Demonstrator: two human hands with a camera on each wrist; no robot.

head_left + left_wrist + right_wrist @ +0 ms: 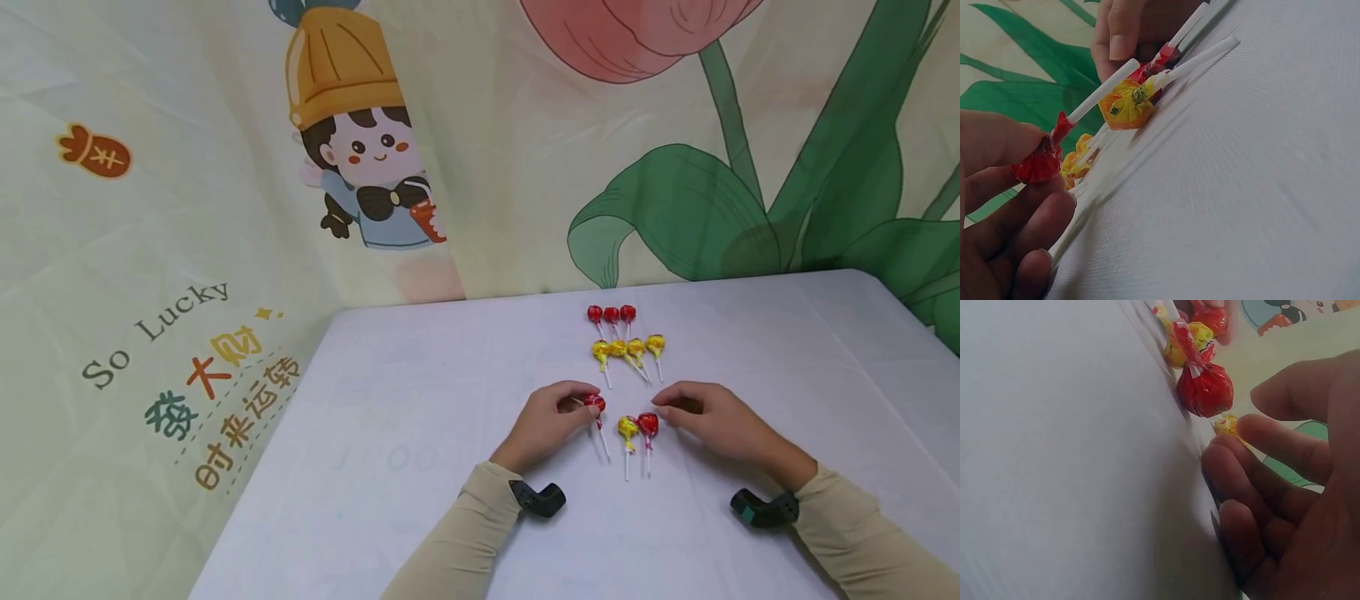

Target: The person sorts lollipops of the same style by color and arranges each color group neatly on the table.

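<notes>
My left hand (551, 421) pinches a red lollipop (1041, 164) by its wrapped head between thumb and fingers, its white stick pointing toward me. To its right on the table lie a yellow lollipop (627, 429) and another red lollipop (1207, 392), side by side with sticks toward me. Just right of that red one is my right hand (712, 417), thumb and fingers apart with nothing between them; in the right wrist view its fingertips (1250, 428) are near the candy head.
Farther back, a row of several yellow lollipops (636, 347) lies in front of a row of three red lollipops (612, 316). A white cloth covers the table (390, 392). Behind its back edge hangs a printed curtain (495, 167).
</notes>
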